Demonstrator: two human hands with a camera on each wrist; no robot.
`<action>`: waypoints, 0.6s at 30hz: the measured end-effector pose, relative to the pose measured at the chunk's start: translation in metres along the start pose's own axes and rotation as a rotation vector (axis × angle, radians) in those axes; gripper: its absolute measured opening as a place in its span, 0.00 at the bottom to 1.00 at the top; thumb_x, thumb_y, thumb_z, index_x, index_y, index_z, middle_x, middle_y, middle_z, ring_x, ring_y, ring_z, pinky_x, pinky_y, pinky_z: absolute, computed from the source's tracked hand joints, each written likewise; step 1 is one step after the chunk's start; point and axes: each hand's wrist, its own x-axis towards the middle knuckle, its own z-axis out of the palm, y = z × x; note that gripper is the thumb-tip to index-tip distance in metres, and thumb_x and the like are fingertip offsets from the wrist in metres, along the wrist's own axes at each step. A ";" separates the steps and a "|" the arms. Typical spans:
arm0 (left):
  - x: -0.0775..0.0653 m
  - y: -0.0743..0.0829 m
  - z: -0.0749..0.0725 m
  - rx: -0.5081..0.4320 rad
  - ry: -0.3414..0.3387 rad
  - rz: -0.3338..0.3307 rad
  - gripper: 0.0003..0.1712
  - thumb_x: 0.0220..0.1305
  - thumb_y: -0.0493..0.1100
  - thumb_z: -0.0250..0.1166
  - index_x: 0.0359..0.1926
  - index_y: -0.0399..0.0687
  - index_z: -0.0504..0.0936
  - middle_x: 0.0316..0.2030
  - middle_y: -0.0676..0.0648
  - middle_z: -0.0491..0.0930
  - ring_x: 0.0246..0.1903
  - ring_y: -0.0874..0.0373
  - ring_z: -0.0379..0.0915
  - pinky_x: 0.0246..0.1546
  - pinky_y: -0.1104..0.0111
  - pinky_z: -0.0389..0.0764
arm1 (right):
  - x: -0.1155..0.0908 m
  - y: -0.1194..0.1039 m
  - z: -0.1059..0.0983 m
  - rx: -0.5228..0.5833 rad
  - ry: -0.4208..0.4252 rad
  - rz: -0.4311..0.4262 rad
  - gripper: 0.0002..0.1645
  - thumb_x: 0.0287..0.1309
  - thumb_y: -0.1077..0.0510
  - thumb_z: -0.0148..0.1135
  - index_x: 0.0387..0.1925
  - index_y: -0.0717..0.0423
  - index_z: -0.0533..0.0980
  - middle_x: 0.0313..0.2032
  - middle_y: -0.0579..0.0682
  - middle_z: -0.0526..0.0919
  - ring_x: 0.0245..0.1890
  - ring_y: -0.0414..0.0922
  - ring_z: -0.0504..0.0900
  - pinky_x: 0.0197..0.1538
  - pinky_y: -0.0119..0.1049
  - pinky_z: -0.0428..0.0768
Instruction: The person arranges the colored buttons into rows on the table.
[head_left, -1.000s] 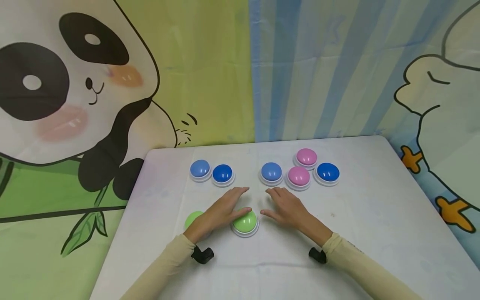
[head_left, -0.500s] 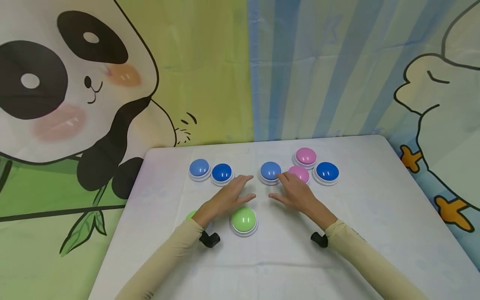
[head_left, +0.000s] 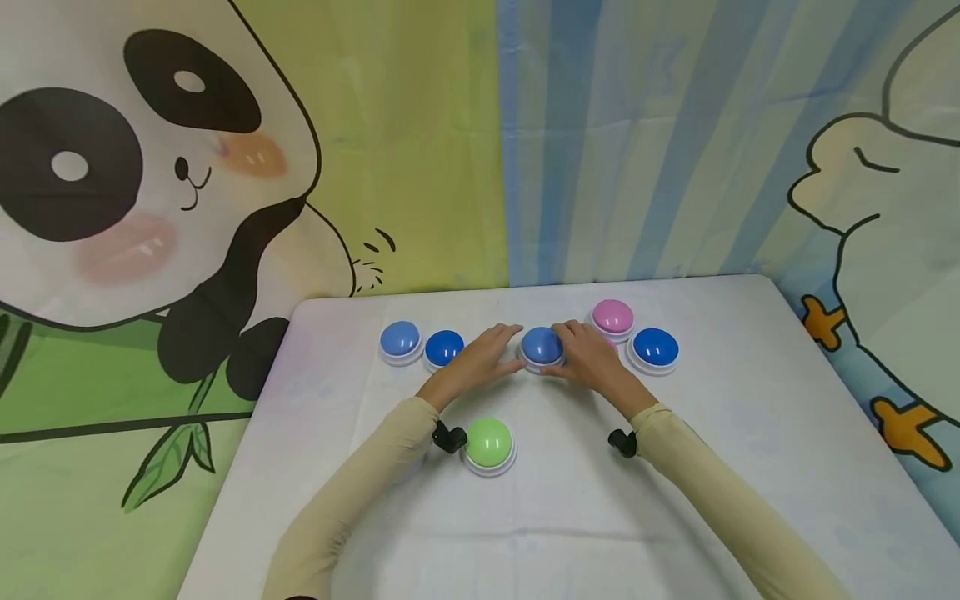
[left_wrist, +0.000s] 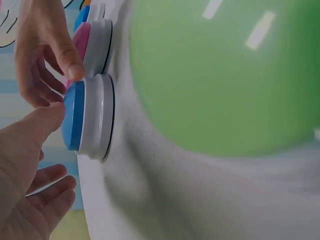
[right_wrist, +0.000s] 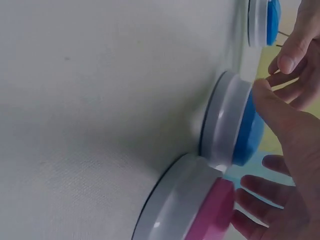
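Observation:
A light blue dome push button (head_left: 542, 345) on a white base stands between the two hands in the head view. My left hand (head_left: 474, 362) is just to its left, thumb and fingers spread, with the thumb close to the dome in the left wrist view. From the right, my right hand (head_left: 592, 360) reaches over the near pink button (right_wrist: 212, 212), mostly hiding it. Its thumb (right_wrist: 272, 102) is at the blue dome's edge; whether it touches cannot be told. Neither hand grips anything. The fingers are parted and slightly bent.
Left on the white table (head_left: 720, 500) are a light blue button (head_left: 400, 338) and a dark blue button (head_left: 444, 346). Another pink button (head_left: 612, 317) and a dark blue button (head_left: 654, 347) stand at right. A green button (head_left: 489, 443) lies below the left forearm's reach.
Both hands have moved forward over the table, from near the green button to either side of the light blue button. The left sleeve now covers the other green button. The buttons have not visibly moved.

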 end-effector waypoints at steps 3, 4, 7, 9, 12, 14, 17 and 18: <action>0.011 0.002 0.004 0.010 -0.018 0.006 0.40 0.64 0.54 0.64 0.72 0.45 0.59 0.64 0.43 0.69 0.65 0.50 0.66 0.67 0.59 0.70 | 0.006 0.005 0.005 -0.007 -0.029 0.013 0.48 0.48 0.37 0.72 0.64 0.59 0.67 0.57 0.63 0.76 0.56 0.59 0.76 0.59 0.54 0.77; 0.014 0.003 0.006 0.013 -0.031 0.008 0.40 0.64 0.53 0.64 0.71 0.45 0.59 0.64 0.43 0.69 0.65 0.51 0.66 0.67 0.60 0.70 | 0.008 0.006 0.007 -0.004 -0.034 0.014 0.49 0.48 0.38 0.72 0.64 0.60 0.66 0.57 0.63 0.76 0.56 0.59 0.76 0.60 0.54 0.76; 0.021 0.005 0.009 0.030 -0.063 0.002 0.40 0.64 0.53 0.64 0.71 0.45 0.59 0.64 0.43 0.69 0.65 0.52 0.67 0.67 0.61 0.70 | 0.011 0.009 0.012 -0.003 -0.044 0.016 0.49 0.47 0.37 0.72 0.64 0.60 0.66 0.57 0.63 0.78 0.55 0.59 0.77 0.60 0.53 0.75; 0.023 0.005 0.009 0.036 -0.072 -0.002 0.40 0.64 0.53 0.65 0.71 0.45 0.59 0.63 0.43 0.69 0.64 0.52 0.68 0.67 0.61 0.70 | 0.012 0.009 0.013 -0.002 -0.045 0.016 0.50 0.47 0.37 0.72 0.64 0.61 0.66 0.57 0.63 0.78 0.55 0.59 0.77 0.61 0.53 0.75; 0.025 0.006 0.008 0.048 -0.083 -0.009 0.40 0.63 0.52 0.65 0.71 0.45 0.60 0.62 0.43 0.70 0.63 0.53 0.69 0.66 0.62 0.70 | 0.012 0.009 0.015 -0.002 -0.047 0.018 0.51 0.47 0.37 0.72 0.64 0.62 0.66 0.57 0.63 0.78 0.56 0.58 0.77 0.62 0.52 0.74; 0.025 0.006 0.007 0.055 -0.093 -0.012 0.41 0.63 0.53 0.65 0.71 0.45 0.60 0.62 0.43 0.71 0.63 0.53 0.69 0.66 0.62 0.70 | 0.012 0.008 0.015 0.001 -0.050 0.019 0.51 0.47 0.37 0.72 0.64 0.63 0.66 0.58 0.63 0.77 0.56 0.58 0.76 0.63 0.52 0.73; 0.026 0.005 0.007 0.060 -0.104 -0.017 0.41 0.63 0.52 0.65 0.71 0.46 0.59 0.62 0.43 0.71 0.63 0.53 0.69 0.66 0.63 0.70 | 0.012 0.007 0.014 0.009 -0.057 0.019 0.51 0.48 0.37 0.72 0.65 0.63 0.65 0.58 0.63 0.77 0.57 0.58 0.76 0.64 0.52 0.73; 0.026 0.005 0.007 0.061 -0.106 -0.017 0.41 0.63 0.52 0.65 0.71 0.46 0.59 0.62 0.43 0.71 0.63 0.54 0.69 0.66 0.63 0.70 | 0.012 0.007 0.014 0.013 -0.060 0.020 0.51 0.48 0.38 0.72 0.65 0.63 0.65 0.58 0.63 0.77 0.57 0.58 0.76 0.64 0.52 0.73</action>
